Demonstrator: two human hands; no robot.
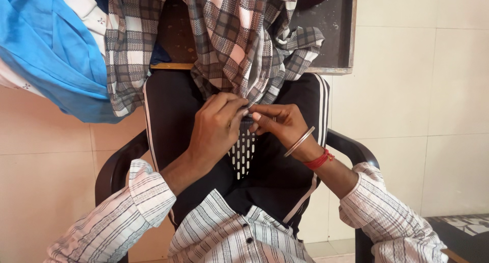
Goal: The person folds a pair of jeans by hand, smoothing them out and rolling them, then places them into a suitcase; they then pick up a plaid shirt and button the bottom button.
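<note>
Hands (248, 121) pinching checked shirt (239, 44) hem, w/ table edge (326, 69) above.

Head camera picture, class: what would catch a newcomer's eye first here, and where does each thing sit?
At the centre, the left hand and right hand meet, both pinching the lower edge of a grey, white and pink checked shirt that hangs from the dark table above. A bright blue cloth fills the upper left. On the right wrist sit a metal bangle and a red thread.
</note>
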